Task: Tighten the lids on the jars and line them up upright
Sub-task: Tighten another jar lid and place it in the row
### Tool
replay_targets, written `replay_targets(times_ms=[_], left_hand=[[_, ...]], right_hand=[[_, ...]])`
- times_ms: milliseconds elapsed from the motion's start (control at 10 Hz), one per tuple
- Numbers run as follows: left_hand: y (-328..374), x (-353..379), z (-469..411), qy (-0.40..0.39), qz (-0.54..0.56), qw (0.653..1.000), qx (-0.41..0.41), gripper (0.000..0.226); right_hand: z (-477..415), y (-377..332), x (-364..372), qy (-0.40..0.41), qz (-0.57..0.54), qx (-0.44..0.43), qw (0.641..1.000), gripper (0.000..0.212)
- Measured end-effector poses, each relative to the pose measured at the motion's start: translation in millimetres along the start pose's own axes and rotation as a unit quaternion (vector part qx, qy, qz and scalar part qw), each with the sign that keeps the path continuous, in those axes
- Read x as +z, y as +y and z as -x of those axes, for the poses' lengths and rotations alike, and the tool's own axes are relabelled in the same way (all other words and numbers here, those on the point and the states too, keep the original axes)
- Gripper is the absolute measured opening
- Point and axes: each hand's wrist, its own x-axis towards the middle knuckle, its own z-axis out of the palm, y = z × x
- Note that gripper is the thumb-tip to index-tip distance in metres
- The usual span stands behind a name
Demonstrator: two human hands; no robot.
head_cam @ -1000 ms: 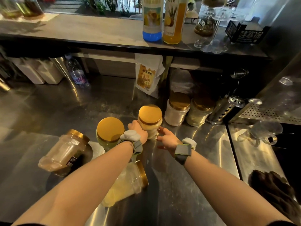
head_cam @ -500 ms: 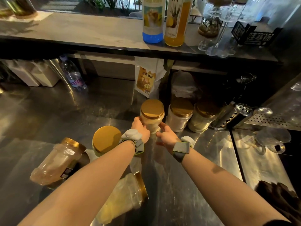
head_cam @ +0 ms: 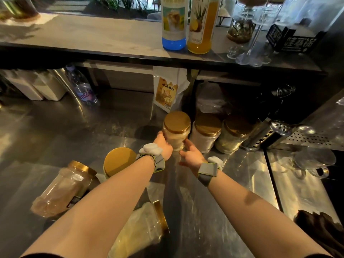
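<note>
Standing a gold-lidded jar point(head_cam: 176, 134) at the left end of the row is the step in hand: both hands cup its lower body on the steel counter point(head_cam: 232, 183), the left hand point(head_cam: 164, 146) pressed to its left side and the right hand point(head_cam: 191, 154) at its right, fingers loosely spread, so the hold looks light rather than clamped. This jar is upright, just beside a second upright jar point(head_cam: 205, 134), which in turn stands beside a third point(head_cam: 232, 135), all under the overhanging shelf point(head_cam: 93, 38). By my reading the row is half done. Nearer the person, another jar point(head_cam: 119, 162) stands upright but out of line, while two lie on their sides: one with brownish contents point(head_cam: 63, 189) to the left and one with pale yellow contents point(head_cam: 141, 226) partly under the left forearm. Next, the hands need to let go without nudging the row, then fetch a remaining jar, check its lid is screwed down, and set it beside this one
</note>
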Motion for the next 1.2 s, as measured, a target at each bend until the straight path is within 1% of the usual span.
replay_targets(times_ms=[100,200,300,400,600,700,800,900,1000,1100,1200], left_hand=[[-3.4,-6.8,6.7,-0.01,-0.187,0.979,0.08,0.051],[4.2,-6.6,7.7,-0.012,-0.069,0.997,0.017,0.052],[4.4,-6.0,7.4,-0.019,-0.054,0.998,0.013,0.051],[5.9,-4.4,9.6,-0.03,-0.059,0.998,0.015,0.053],[4.9,-5.1,8.9,-0.039,-0.073,0.996,0.017,0.053],[5.1,-8.9,4.7,-0.055,-0.088,0.995,0.015,0.056],[10.6,-13.6,8.0,-0.033,-0.105,0.994,0.007,0.053],[20.4,-20.5,19.0,-0.022,-0.075,0.997,0.005,0.054],[30.2,-37.6,37.6,-0.03,-0.016,0.999,0.031,0.055],[34.9,-67.9,61.6,0.001,0.028,0.995,0.092,0.048],[34.0,-103.2,80.7,0.001,0.02,0.984,0.175,0.042]], right_hand=[[-1.2,-1.6,0.0,0.006,0.003,0.002,1.0,0.073],[-1.2,-2.7,-0.7,0.005,0.012,0.004,1.0,0.073],[-0.5,-3.6,-0.9,0.005,0.009,0.004,1.0,0.072],[-0.3,-4.9,-2.1,0.016,0.0,0.0,1.0,0.072],[5.0,-6.6,-1.0,0.017,-0.001,0.008,1.0,0.074],[8.4,-8.5,0.4,0.012,0.007,0.005,1.0,0.072],[15.4,-11.4,2.5,0.002,0.014,0.0,1.0,0.065],[25.6,-15.6,4.8,0.002,0.031,-0.012,0.999,0.063],[38.6,-23.3,10.6,-0.01,0.039,-0.04,0.998,0.061],[55.3,-30.8,25.0,-0.012,0.081,-0.077,0.994,0.053],[74.1,-37.1,40.7,0.003,0.115,-0.119,0.986,0.047]])
